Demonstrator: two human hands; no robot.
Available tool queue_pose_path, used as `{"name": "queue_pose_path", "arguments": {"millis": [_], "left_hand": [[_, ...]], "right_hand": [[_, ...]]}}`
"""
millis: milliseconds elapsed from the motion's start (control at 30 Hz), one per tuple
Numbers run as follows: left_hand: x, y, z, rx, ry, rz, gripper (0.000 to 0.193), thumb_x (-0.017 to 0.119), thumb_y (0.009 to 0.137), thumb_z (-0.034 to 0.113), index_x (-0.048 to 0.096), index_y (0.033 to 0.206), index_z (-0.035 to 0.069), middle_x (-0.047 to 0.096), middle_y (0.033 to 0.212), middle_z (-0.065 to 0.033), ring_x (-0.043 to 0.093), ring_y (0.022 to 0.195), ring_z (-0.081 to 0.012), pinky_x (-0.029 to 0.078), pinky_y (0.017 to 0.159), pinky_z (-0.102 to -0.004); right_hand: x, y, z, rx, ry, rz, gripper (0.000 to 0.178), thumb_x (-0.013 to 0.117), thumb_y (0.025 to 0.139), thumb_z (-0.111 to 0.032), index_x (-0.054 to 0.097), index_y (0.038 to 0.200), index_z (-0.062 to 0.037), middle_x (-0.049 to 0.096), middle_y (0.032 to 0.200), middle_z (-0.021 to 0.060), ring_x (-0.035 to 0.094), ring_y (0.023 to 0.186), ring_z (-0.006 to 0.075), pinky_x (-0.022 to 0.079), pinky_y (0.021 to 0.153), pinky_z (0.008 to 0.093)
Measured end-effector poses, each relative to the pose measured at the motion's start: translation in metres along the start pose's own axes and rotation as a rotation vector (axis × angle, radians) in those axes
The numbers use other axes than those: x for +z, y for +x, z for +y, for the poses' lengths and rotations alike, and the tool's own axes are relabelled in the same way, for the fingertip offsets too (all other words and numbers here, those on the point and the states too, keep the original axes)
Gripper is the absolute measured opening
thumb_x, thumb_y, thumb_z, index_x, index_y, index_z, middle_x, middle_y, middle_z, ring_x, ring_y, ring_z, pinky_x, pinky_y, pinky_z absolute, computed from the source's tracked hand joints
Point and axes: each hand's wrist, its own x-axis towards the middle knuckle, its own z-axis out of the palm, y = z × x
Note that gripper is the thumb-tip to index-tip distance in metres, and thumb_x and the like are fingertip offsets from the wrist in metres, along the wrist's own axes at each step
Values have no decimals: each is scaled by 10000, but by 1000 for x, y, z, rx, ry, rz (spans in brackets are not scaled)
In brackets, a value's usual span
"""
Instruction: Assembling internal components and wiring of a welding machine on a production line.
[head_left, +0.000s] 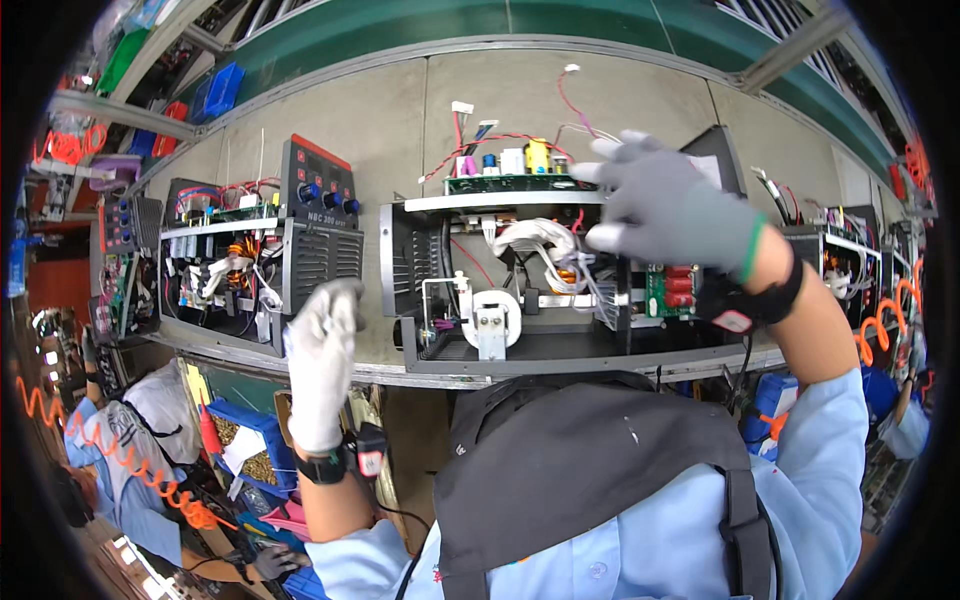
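Note:
On the bench in front of me stands an open dark metal machine housing (455, 350) with a white-wrapped coil (492, 318), thick white cables (538, 240) and a green circuit board (500, 184) on top. My right hand (675, 200), in a grey glove with a green cuff, hovers over the board's right end, its fingers stretched and apart. Nothing shows in its grasp. Left of the housing is my left hand (322, 365), in a pale glove. Its fingers are bent and smeared by motion, near a neighbouring machine's vented side panel (325, 262).
A similar machine with a knobbed control panel (322, 190) stands to the left, another partly assembled machine (850, 250) to the right. Loose wires with connectors (462, 108) rise behind the board. Below left is a blue parts bin (255, 440); an orange coiled hose (120, 460) hangs near a co-worker.

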Motion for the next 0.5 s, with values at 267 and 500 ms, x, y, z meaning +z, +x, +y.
{"name": "queue_pose_path", "arguments": {"millis": [267, 500], "left_hand": [[3, -6, -39, -14, -33, 66, 277, 544, 888, 129, 607, 1100, -38, 617, 903, -67, 539, 712, -83, 448, 623, -209], [8, 31, 16, -70, 66, -8, 603, 664, 808, 369, 536, 1261, -8, 629, 1018, -135, 619, 855, -195, 512, 779, -341]], "right_hand": [[2, -35, 140, 961, 105, -38, 742, 614, 853, -516, 480, 1326, 38, 566, 1245, 277, 533, 1196, 380, 403, 1010, 407], [57, -85, 200, 842, 335, 131, 632, 637, 854, -345, 461, 1357, -5, 630, 1135, 208, 611, 1036, 252, 466, 889, 353]]}}
